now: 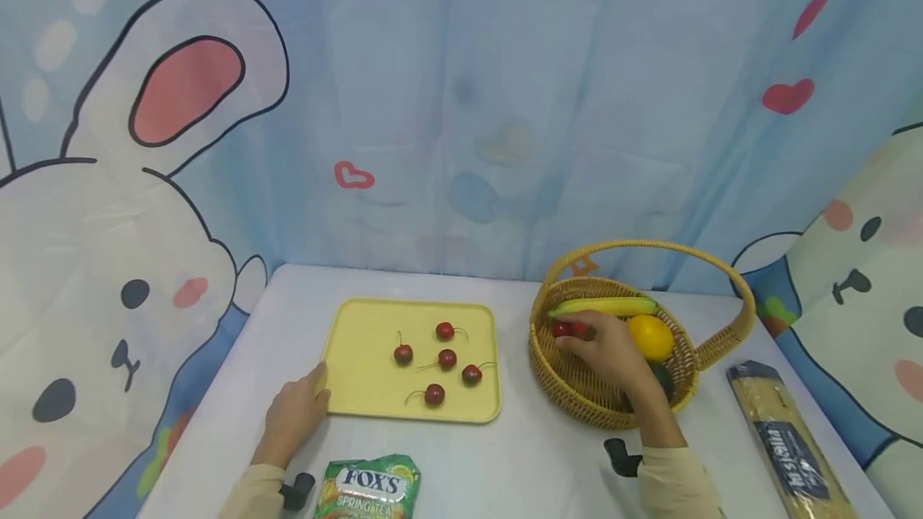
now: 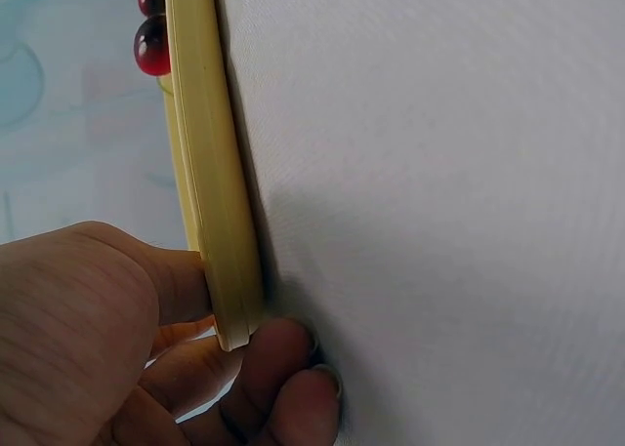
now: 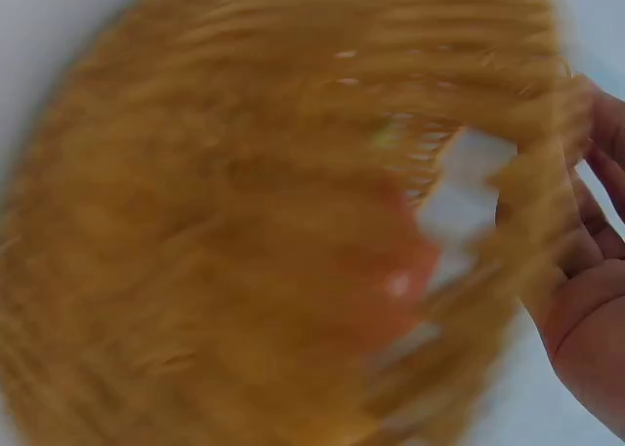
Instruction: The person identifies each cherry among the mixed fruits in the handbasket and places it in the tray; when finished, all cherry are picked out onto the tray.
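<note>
A yellow tray (image 1: pixel 360 359) holds several dark red cherries (image 1: pixel 447 360) with thin stems. My left hand (image 1: pixel 294 415) grips the tray's left edge, and in the left wrist view the thumb and fingers lie on opposite sides of the tray rim (image 2: pixel 220 173). Over the wicker basket (image 1: pixel 577 403), my right hand (image 1: pixel 606 347) pinches a cherry (image 1: pixel 562 329) between thumb and fingertips. Beside it in the basket are a red fruit (image 1: pixel 582 328), partly hidden by the hand, a banana (image 1: pixel 606 307), a yellow round fruit (image 1: pixel 651 338) and a dark green one (image 1: pixel 660 379). The right wrist view is blurred.
The basket's tall handle (image 1: pixel 649 244) arches above it. A green FOX'S candy bag (image 1: pixel 371 487) lies at the front, and a pack of pasta (image 1: pixel 789 447) at the right. A blue curtain (image 1: pixel 447 102) hangs behind the white table (image 1: pixel 534 455).
</note>
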The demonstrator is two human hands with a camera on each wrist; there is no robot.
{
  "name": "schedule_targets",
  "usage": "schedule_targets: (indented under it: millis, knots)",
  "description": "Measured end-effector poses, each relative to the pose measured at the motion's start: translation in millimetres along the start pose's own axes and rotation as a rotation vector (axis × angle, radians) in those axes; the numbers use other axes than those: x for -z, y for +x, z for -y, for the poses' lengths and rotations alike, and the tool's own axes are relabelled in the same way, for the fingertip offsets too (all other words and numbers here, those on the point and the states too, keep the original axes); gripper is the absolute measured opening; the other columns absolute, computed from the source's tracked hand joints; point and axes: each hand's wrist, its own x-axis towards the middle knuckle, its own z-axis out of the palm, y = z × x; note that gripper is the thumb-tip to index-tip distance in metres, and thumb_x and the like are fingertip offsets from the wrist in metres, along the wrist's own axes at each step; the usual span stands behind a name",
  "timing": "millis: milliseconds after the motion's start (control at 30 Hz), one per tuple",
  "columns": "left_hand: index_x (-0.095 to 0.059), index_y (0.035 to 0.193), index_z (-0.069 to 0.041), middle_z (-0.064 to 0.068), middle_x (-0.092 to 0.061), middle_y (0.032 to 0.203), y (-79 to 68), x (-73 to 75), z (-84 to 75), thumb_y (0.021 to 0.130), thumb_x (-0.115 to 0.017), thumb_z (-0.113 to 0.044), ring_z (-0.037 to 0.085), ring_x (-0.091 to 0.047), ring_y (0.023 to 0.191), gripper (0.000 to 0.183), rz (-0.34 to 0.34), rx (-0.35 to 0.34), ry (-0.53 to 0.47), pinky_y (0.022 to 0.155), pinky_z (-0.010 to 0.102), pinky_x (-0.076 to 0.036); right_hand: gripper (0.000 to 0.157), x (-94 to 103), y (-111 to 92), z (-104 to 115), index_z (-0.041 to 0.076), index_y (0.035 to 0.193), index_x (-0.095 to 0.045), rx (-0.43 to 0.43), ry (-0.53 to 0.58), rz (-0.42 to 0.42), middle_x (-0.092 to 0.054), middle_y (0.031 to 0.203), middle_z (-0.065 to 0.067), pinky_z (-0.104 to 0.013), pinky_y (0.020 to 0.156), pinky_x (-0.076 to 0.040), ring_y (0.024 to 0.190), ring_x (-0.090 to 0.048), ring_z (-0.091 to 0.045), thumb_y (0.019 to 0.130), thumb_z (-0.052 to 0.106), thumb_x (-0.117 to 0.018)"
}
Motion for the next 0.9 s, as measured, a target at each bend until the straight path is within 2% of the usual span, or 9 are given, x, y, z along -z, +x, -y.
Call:
schedule_targets:
  millis: [167,267,400,600,733,833,900]
  knots:
    - [-0.049,0.141,0.007,0.031,-0.060,0.130,-3.0,1.9,0.8,0.094,-0.058,-0.011,0.035,-0.068,0.095,0.050,-0.012,0.010,-0.013,0.086,0.053,-0.053,0.035,-12.0,18.3,43.6,0.006,0.121,-0.071,0.016,0.106,0.022,-0.070,0.112,-0.013,-0.030,0.071,-0.057,0.086,-0.067,-0.021,0.087,0.014,-0.075]
    - [-0.048,0.141,0.006,0.030,-0.059,0.131,-4.6,1.8,-0.6,0.095,-0.058,-0.011,0.042,-0.066,0.106,0.050,-0.014,0.022,-0.018,0.090,0.054,-0.052,0.035,-31.0,33.4,64.1,0.007,0.120,-0.071,0.036,0.165,0.066,-0.070,0.112,-0.012,-0.031,0.071,-0.058,0.084,-0.068,-0.019,0.086,0.011,-0.076]
    - [-0.049,0.142,0.005,0.029,-0.059,0.131,-6.6,0.2,-5.1,0.095,-0.058,-0.011,0.045,-0.063,0.111,0.050,-0.016,0.038,-0.023,0.091,0.055,-0.051,0.035,-62.7,53.5,79.2,0.006,0.120,-0.071,0.084,0.227,0.114,-0.071,0.114,-0.011,-0.029,0.068,-0.056,0.080,-0.070,-0.016,0.085,0.011,-0.077]
    - [-0.051,0.140,0.005,0.029,-0.062,0.127,-3.2,-8.0,-11.8,0.093,-0.060,-0.010,0.042,-0.067,0.105,0.050,-0.031,0.023,-0.036,0.088,0.053,-0.053,0.035,-111.6,78.3,80.3,0.004,0.120,-0.071,0.082,0.288,0.146,-0.069,0.120,-0.014,-0.027,0.057,-0.051,0.075,-0.071,-0.021,0.086,0.010,-0.076]
    - [-0.052,0.140,0.004,0.028,-0.064,0.124,2.5,-17.9,-16.9,0.093,-0.062,-0.011,0.031,-0.070,0.090,0.050,-0.031,-0.003,-0.037,0.083,0.051,-0.054,0.035,-137.0,85.0,72.2,0.002,0.119,-0.071,0.072,0.260,0.137,-0.069,0.121,-0.014,-0.026,0.063,-0.054,0.077,-0.069,-0.016,0.086,0.010,-0.076]
    - [-0.054,0.138,0.004,0.028,-0.066,0.121,2.7,-21.8,-21.2,0.092,-0.063,-0.011,0.029,-0.069,0.084,0.050,-0.040,-0.018,-0.040,0.078,0.050,-0.055,0.034,-151.7,85.1,67.5,0.003,0.118,-0.072,0.077,0.216,0.119,-0.070,0.121,-0.012,-0.029,0.070,-0.055,0.083,-0.068,-0.018,0.085,0.010,-0.077]
    - [-0.054,0.138,0.004,0.028,-0.066,0.122,1.6,-22.6,-24.1,0.092,-0.063,-0.011,0.029,-0.069,0.086,0.049,-0.038,-0.017,-0.043,0.079,0.050,-0.055,0.033,-159.9,84.6,65.3,0.003,0.116,-0.072,0.090,0.181,0.096,-0.071,0.119,-0.012,-0.036,0.076,-0.056,0.089,-0.068,-0.023,0.085,0.010,-0.077]
